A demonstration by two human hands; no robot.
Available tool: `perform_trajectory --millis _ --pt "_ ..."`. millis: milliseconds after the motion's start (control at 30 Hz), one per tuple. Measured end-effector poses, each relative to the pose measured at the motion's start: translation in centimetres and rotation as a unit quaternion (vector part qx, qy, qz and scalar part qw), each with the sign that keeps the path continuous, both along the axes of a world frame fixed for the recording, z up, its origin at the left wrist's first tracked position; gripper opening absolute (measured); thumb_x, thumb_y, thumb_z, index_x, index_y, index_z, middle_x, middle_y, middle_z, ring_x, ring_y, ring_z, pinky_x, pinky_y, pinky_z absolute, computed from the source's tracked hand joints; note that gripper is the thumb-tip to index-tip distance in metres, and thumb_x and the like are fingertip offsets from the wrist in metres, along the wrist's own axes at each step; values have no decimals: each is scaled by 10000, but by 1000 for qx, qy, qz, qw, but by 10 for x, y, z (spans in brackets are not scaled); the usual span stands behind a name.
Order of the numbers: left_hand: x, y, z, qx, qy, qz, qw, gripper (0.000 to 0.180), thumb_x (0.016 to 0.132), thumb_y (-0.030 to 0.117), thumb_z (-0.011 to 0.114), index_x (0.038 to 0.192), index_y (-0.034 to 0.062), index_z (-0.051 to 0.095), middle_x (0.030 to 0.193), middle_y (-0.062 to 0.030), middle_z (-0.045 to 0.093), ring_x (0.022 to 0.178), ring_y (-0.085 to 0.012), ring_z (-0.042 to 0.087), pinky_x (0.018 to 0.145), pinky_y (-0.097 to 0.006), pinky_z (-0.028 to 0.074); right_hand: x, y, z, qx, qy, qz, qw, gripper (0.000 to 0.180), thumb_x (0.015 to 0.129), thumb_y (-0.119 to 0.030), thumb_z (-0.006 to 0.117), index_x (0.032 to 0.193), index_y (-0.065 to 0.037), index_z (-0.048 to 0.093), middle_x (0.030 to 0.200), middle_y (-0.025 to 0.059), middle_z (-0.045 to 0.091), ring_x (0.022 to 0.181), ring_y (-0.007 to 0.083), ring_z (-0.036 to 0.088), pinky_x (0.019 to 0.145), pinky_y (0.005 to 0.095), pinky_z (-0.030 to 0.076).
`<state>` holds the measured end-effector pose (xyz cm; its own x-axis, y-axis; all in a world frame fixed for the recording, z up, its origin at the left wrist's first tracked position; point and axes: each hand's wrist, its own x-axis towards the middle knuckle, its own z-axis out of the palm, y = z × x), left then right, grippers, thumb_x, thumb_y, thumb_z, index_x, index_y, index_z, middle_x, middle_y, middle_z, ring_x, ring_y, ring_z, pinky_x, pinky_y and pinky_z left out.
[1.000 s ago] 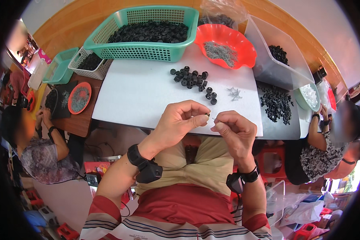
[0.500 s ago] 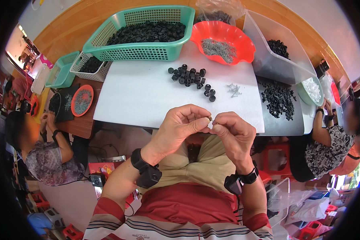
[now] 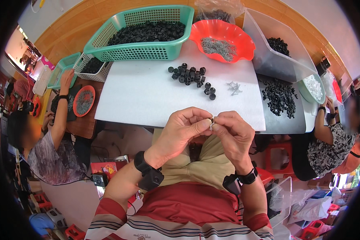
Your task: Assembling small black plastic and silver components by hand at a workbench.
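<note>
My left hand (image 3: 183, 130) and my right hand (image 3: 235, 138) meet fingertip to fingertip just over the table's near edge. Both are closed in a pinch. Between them is a small light-coloured piece (image 3: 212, 123), mostly covered by the fingers and too small to name. Beyond my hands, a loose cluster of small black plastic parts (image 3: 193, 76) lies on the white mat (image 3: 144, 96). To its right is a little heap of silvery screws (image 3: 234, 88).
Behind the mat stand a green basket (image 3: 136, 53) of black parts, a red scalloped bowl (image 3: 244, 52) of screws and a clear bin (image 3: 264, 48). More black pieces (image 3: 279, 99) cover a dark board on the right. Co-workers sit on both sides; one person's arm (image 3: 61, 112) stretches forward at left.
My fingertips have drawn closer together around the small piece. On the left, the co-worker's arm has reached forward to the small green basket.
</note>
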<state>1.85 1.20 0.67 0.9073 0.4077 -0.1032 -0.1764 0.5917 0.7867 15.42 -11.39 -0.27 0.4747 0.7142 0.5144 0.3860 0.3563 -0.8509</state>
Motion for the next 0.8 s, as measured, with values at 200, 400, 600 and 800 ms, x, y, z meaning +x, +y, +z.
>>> perform_trajectory --millis 200,400,600,800 --pt "-2 -8 -1 -35 0 7 999 154 993 100 652 1125 23 658 1027 -63 705 901 -132 703 832 -269 588 -2 -3 4 -22 -106 -45 993 263 860 69 734 1111 -3 702 1026 114 657 768 135 659 635 253 548" --pt "-2 -12 -2 -69 -7 5 998 137 989 135 673 1084 36 666 993 -22 690 911 -101 678 826 -252 573 -3 -6 4 -14 -117 -24 993 400 804 63 784 1182 0 668 1065 138 629 720 133 649 581 251 536" --pt "-1 -14 0 -65 8 4 998 140 989 151 667 1090 54 654 992 -25 670 894 -112 670 814 -272 564 0 -6 4 -16 -140 -30 990 422 802 49 791 1203 -4 668 1072 137 630 725 142 650 597 261 537" --pt "2 -14 5 -86 10 -7 996 226 1001 164 645 1195 53 615 1039 -30 664 949 -113 664 840 -279 560 2 -6 7 -33 -153 -24 987 406 836 23 769 1227 -10 664 1083 137 632 756 157 649 638 284 548"
